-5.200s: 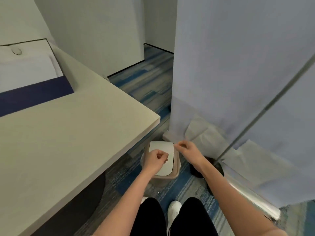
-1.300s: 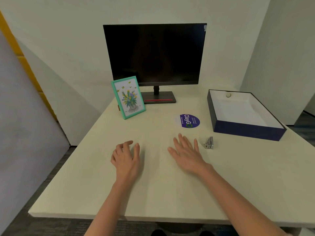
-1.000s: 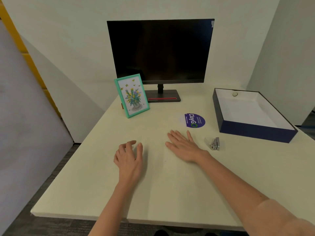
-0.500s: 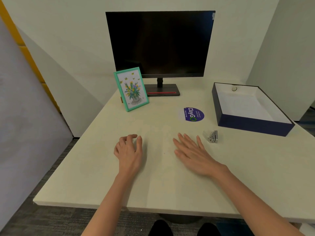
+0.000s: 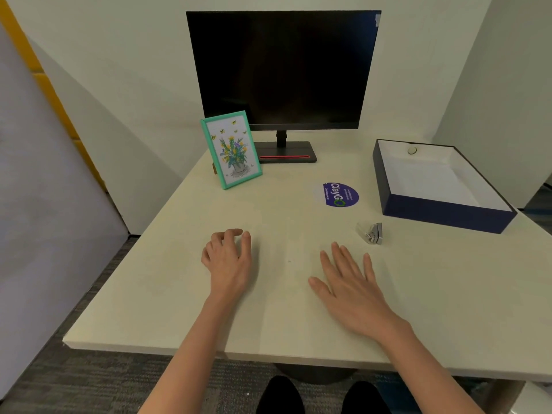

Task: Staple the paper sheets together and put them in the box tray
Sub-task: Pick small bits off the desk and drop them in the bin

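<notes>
Stapler (image 5: 372, 233) — long axis running toward box tray (image 5: 442, 212), both hands empty

A dark monitor (image 5: 282, 70) stands at the table's (image 5: 185, 294) far edge, beyond the left hand (image 5: 228, 258); a teal picture frame (image 5: 231, 149) leans before it. A round purple sticker (image 5: 340, 194) lies beyond the right hand (image 5: 349, 289).

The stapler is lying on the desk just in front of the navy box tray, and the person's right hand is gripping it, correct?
Not quite. The head view shows the stapler on the desk near the box tray, but the right hand is not gripping it; it lies flat and open on the desk, apart from the stapler.
</notes>
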A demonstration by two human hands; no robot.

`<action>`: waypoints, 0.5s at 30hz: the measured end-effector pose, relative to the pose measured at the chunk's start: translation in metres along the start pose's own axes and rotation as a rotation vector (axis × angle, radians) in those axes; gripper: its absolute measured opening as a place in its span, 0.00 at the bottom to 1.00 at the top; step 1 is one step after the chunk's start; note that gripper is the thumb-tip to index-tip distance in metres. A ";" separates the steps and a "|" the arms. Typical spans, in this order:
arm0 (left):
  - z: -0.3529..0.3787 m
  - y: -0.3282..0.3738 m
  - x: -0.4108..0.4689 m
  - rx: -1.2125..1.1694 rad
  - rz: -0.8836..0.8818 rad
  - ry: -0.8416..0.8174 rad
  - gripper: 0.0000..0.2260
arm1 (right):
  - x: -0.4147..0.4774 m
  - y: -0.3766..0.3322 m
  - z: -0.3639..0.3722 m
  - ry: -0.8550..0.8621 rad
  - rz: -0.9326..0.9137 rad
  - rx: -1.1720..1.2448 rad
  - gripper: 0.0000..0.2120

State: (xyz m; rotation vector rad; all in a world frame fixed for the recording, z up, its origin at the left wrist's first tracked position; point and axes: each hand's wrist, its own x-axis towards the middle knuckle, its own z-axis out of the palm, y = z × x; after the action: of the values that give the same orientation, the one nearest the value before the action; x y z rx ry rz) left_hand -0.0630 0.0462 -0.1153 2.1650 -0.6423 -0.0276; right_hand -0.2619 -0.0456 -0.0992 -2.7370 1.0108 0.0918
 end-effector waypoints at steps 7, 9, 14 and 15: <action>-0.001 0.000 0.000 0.001 -0.001 -0.003 0.15 | -0.030 -0.022 0.015 0.001 0.027 -0.014 0.41; -0.001 0.001 -0.001 0.001 -0.001 -0.003 0.15 | -0.025 -0.031 0.018 0.041 0.013 -0.032 0.41; 0.000 0.000 -0.001 0.007 0.005 -0.001 0.15 | 0.001 -0.048 0.018 0.060 -0.026 -0.044 0.41; 0.000 0.000 -0.001 0.008 0.005 -0.001 0.15 | 0.007 -0.050 0.018 0.052 -0.032 -0.037 0.39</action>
State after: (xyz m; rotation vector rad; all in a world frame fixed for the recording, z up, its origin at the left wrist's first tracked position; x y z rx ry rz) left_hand -0.0633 0.0469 -0.1156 2.1706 -0.6493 -0.0233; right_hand -0.2237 -0.0089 -0.1089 -2.8012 0.9885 0.0347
